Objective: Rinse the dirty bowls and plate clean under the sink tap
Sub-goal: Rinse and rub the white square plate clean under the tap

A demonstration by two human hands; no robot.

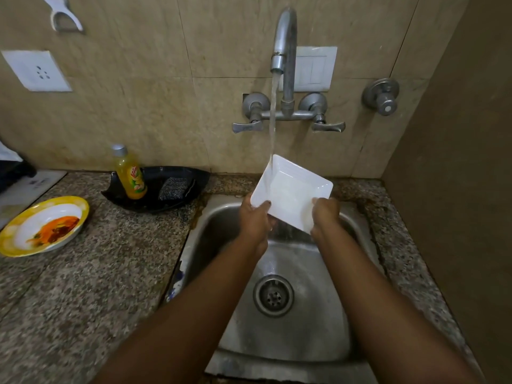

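So the white square bowl [293, 194] was being held over the sink [357, 322], tilted toward the wall, with the stream from the tap [284, 40] landing in its upper left corner and running down the inside. It was gripped by both hands: the left hand [255, 217] was clamped on the near left edge with the thumb over the rim, and the right hand [325, 214] was wrapped round the near right edge. No food could be made out on the white inside, so that one was probably about done, though the underside couldn't be seen at all.

The yellow-rimmed plate [41, 225] was parked on the granite counter [105, 273], well off to the left of the basin, with orange and dark brown sauce smeared across it. That one clearly hadn't been touched by water yet. So roughly halfway at best, judging by what was visible.

Counts, for what it's worth: one white bowl in hand, one dirty plate waiting, and no second bowl could be spotted anywhere in view, even though bowls plural were mentioned. One dish soap bottle [130, 173] and one scrubber [173, 188] were sat together in one black tray [191, 176] against the wall. Two lever handles were counted under the spout, plus one separate valve off to the right.
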